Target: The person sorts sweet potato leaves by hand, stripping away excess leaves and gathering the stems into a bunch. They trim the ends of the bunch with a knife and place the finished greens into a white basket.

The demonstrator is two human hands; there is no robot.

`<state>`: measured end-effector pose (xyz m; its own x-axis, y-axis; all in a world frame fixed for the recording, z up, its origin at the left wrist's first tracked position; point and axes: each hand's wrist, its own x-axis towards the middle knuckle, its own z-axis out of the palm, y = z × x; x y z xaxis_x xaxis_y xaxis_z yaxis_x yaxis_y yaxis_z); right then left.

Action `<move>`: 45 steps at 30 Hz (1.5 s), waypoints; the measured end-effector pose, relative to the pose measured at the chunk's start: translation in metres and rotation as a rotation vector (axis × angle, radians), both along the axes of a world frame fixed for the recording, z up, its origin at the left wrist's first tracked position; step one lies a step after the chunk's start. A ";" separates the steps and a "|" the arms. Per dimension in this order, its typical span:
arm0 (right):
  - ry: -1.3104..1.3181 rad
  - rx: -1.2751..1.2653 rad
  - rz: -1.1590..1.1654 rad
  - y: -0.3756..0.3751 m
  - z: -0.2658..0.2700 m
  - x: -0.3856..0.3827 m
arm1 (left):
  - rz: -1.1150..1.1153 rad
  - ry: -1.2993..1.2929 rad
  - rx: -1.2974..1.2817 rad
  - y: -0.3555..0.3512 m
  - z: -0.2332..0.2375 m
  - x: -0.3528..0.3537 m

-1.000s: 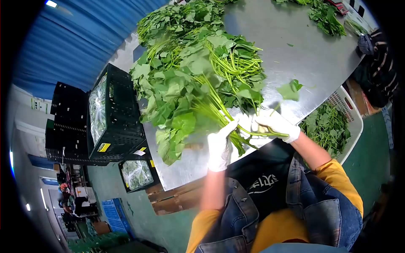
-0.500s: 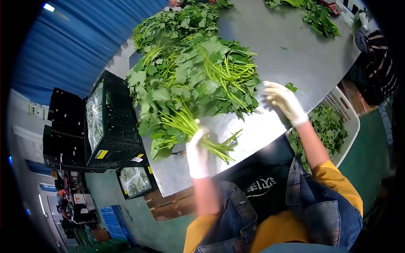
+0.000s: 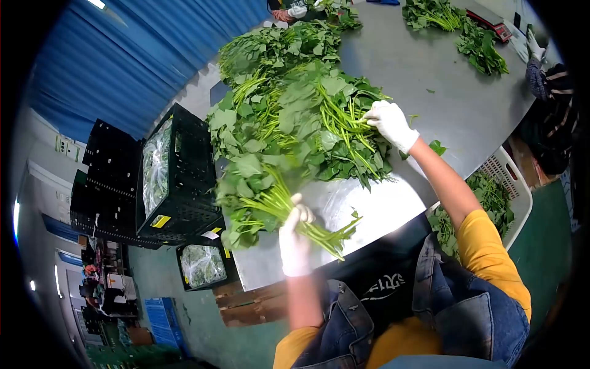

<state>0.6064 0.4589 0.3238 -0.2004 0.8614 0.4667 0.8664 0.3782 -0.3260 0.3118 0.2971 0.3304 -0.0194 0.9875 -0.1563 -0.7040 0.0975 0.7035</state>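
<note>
My left hand [image 3: 296, 241], in a white glove, is closed around the stems of a bunch of leafy greens [image 3: 270, 200] above the table's near left part. The leaves point up and left, the stem ends to the right. At the right side of a large pile of greens [image 3: 289, 92], my right hand [image 3: 392, 126], also gloved, has its fingers bent against the stems there. Its fingertips touch stems of the pile.
The metal table [image 3: 430, 92] bears more greens [image 3: 433, 13] and a red scale [image 3: 490, 24] at the back right. Dark crates [image 3: 178, 178] with bagged greens stand left. A white basket [image 3: 522, 197] stands right. Co-workers' gloved hands [image 3: 536, 46] show at the far edges.
My right hand has moved left from above the bare metal onto the stems of the pile. My left hand still holds its bunch. The whole view has shifted slightly.
</note>
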 end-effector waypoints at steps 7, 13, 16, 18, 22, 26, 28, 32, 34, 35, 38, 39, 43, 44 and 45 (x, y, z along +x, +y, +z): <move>0.402 0.123 0.184 -0.080 0.016 -0.022 | 0.055 0.226 -0.053 0.024 -0.017 0.029; 0.176 0.148 0.206 -0.126 0.003 -0.049 | 0.066 0.451 0.187 0.054 -0.041 0.032; 0.176 0.107 0.232 -0.133 -0.013 -0.055 | 0.006 0.443 0.001 0.048 -0.026 0.037; 0.179 0.076 0.226 -0.133 -0.025 -0.054 | -0.043 0.291 -0.033 0.048 -0.040 0.031; 0.235 -0.029 0.326 -0.137 -0.019 -0.054 | -0.033 0.353 0.052 0.040 -0.032 0.033; 0.192 -0.036 0.431 -0.138 -0.017 -0.051 | -0.075 0.382 0.084 0.039 -0.033 0.034; 0.308 -0.183 0.468 -0.136 -0.021 -0.050 | -0.081 0.591 0.208 0.035 -0.033 0.033; 0.183 -0.307 0.490 -0.133 -0.015 -0.045 | -0.146 0.213 0.066 0.023 -0.019 0.039; 0.198 -0.455 0.525 -0.135 -0.007 -0.044 | -0.165 0.265 0.035 0.024 -0.019 0.038; 0.198 -0.453 0.525 -0.134 -0.008 -0.044 | -0.161 0.273 0.046 0.025 -0.015 0.038; 0.320 -0.449 0.573 -0.127 -0.014 -0.047 | -0.160 0.235 0.020 0.027 -0.017 0.035; 0.324 -0.328 0.598 -0.124 -0.016 -0.050 | -0.163 0.188 -0.020 0.028 -0.017 0.037; 1.199 -0.871 0.491 -0.123 0.010 -0.078 | -0.192 0.220 -0.021 0.018 -0.002 0.051; 1.332 -0.888 0.360 -0.125 0.021 -0.085 | -0.196 0.213 -0.009 0.017 -0.003 0.053; 1.336 -0.854 0.340 -0.125 0.020 -0.086 | -0.199 0.206 0.003 0.017 -0.003 0.055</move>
